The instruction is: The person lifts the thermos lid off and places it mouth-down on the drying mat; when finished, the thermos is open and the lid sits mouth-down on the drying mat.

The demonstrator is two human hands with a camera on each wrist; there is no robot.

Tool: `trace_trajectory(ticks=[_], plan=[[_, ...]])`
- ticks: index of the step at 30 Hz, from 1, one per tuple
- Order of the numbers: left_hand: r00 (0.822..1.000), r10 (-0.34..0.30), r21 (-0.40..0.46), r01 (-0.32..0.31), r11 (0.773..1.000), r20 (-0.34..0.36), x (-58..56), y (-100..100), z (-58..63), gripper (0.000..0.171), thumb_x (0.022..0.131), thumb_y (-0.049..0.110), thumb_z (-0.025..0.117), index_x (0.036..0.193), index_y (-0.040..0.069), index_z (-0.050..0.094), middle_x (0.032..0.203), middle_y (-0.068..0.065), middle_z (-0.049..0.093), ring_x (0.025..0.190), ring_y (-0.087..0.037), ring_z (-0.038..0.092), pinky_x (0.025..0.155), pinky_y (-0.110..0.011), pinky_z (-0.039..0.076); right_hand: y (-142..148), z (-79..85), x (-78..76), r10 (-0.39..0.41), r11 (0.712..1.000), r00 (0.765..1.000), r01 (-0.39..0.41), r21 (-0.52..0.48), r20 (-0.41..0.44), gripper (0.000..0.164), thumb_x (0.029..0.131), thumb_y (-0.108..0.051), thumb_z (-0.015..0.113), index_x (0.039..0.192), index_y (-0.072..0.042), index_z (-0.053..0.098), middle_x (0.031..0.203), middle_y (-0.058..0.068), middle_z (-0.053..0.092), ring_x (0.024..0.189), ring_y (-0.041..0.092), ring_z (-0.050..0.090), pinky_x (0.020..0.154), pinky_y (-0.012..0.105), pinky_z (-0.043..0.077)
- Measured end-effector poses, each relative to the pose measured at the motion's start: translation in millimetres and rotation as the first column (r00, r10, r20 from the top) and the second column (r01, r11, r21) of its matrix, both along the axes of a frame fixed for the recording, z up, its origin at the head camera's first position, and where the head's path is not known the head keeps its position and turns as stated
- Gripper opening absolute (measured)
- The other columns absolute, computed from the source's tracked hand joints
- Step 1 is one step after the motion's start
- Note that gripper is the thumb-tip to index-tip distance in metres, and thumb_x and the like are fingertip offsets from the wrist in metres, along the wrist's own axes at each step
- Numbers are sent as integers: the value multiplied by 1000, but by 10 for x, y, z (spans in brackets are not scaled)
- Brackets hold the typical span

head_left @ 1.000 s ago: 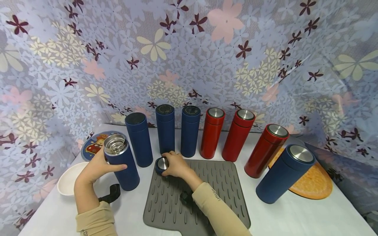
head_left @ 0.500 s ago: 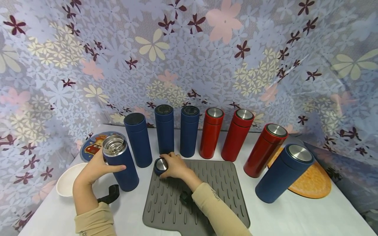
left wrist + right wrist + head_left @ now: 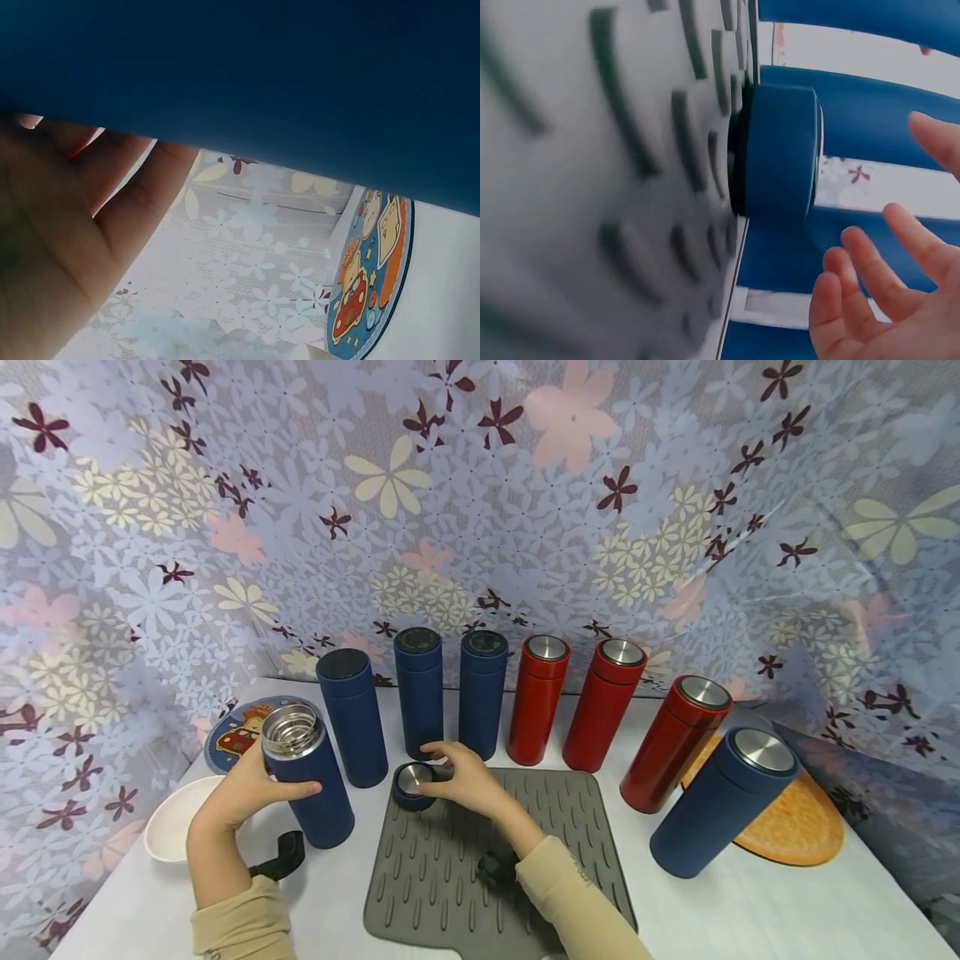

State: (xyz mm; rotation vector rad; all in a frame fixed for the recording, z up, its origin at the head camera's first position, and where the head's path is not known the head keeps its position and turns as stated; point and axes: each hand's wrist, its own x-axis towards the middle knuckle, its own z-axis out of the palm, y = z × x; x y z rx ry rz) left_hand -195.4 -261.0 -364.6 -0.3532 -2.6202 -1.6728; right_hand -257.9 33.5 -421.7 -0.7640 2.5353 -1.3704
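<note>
My left hand (image 3: 238,793) grips an uncapped blue thermos bottle (image 3: 324,814), thumb across its front. Its steel mouth faces up and it stands on the white table. In the left wrist view the blue bottle wall (image 3: 285,82) fills the top, with fingers wrapping behind it. A blue lid with a silver disc (image 3: 412,779) lies on the far left corner of the grey ribbed mat (image 3: 450,885). Just right of that lid hovers my right hand (image 3: 472,781). The right wrist view has its fingers spread, apart from the lid (image 3: 780,150).
Behind the mat stand several capped bottles: blue ones (image 3: 420,702) at left, red ones (image 3: 540,710) at right. Another blue bottle (image 3: 712,810) is right of the mat, before an orange round mat (image 3: 795,814). At left are a white bowl (image 3: 167,827) and a cartoon round mat (image 3: 232,727).
The right hand has let go of the lid and drawn back a little to the right, fingers spreading. The lid stays on the mat; the left hand keeps its hold on the bottle.
</note>
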Motion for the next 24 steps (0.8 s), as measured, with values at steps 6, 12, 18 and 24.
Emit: trace_trajectory(ticks=[6,12,18,24], plan=[[1000,-8,8,8,1000,-16,-6,3,-6,98,71,6,77,145,3,14,138,-24,35,127,-41,31,99,-63,25,211,-15,-5,4,996,1000,-1,-92,30,53,82,-19,70,128,-3,51,121,20,53,107,34,52,88,47,45],[1000,0,-2,0,1000,-18,-8,-3,-8,98,70,6,78,146,2,14,138,-23,35,127,-41,30,99,-63,25,383,-33,-5,-46,993,995,55,-104,87,53,82,-21,70,129,-6,51,122,20,53,110,36,51,90,48,44],[1000,-1,5,1,1000,-8,-11,-11,-17,99,71,6,77,146,3,13,138,-25,34,127,-42,29,99,-65,24,557,-23,-9,-95,987,989,109,-121,116,51,82,-19,69,129,-9,51,122,19,53,110,34,50,89,44,44],[1000,-6,3,6,1000,-1,-7,-18,-27,99,71,7,77,146,2,12,138,-25,33,127,-43,29,99,-65,24,766,-16,-4,-135,979,986,148,-141,101,51,84,-15,66,131,-2,48,123,22,52,110,38,49,88,46,45]])
